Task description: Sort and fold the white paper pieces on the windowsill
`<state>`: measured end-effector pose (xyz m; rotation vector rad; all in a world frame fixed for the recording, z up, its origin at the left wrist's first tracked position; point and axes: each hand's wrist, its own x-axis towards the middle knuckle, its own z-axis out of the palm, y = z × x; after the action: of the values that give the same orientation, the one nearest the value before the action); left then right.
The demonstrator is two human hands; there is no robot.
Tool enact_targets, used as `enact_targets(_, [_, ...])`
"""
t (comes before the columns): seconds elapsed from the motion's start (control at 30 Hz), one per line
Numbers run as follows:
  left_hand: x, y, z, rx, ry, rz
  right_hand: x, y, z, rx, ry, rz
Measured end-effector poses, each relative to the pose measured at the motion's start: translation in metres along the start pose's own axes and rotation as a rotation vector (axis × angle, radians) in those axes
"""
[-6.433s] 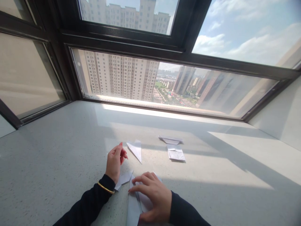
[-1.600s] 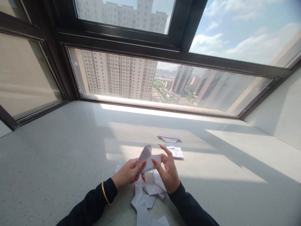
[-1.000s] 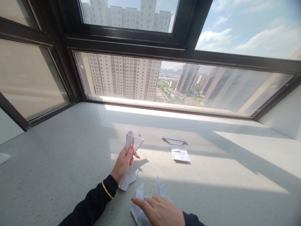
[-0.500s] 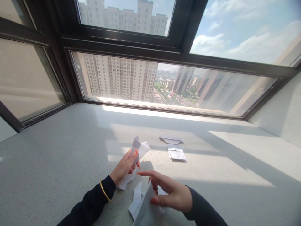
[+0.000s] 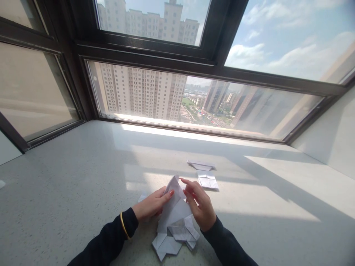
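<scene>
My left hand (image 5: pixel 152 204) and my right hand (image 5: pixel 200 204) both pinch a folded white paper piece (image 5: pixel 174 201), held upright just above the pale stone sill (image 5: pixel 83 184). Its pointed tip stands between my fingertips. Under it lies a small heap of other folded white paper pieces (image 5: pixel 174 238), close to my wrists. A gold bangle sits on my left wrist, and both sleeves are dark.
Two more folded paper shapes lie farther out: a flat square one (image 5: pixel 208 181) and a winged one (image 5: pixel 201 165) behind it. Dark window frames (image 5: pixel 155 62) close off the back and left; a white wall (image 5: pixel 332 136) rises at right.
My right hand has come up from the heap and joined my left on the held paper. The paper has dropped lower and nearer to me.
</scene>
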<state>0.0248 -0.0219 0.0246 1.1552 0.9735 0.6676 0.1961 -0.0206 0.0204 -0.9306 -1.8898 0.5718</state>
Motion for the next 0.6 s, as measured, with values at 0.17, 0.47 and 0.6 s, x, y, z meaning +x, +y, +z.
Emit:
enact_targets(0.17, [0.003, -0.005, 0.0, 0.01, -0.128, 0.169, -0.001, 0.001, 0.002, -0.011, 0.087, 0.051])
enact_targets(0.47, [0.004, 0.0, 0.003, -0.156, 0.164, 0.222, -0.007, -0.004, 0.014, 0.188, 0.034, 0.23])
enact_targets(0.6, [0.005, -0.001, 0.006, -0.178, 0.145, 0.203, -0.009, -0.007, 0.02, 0.368, -0.029, 0.297])
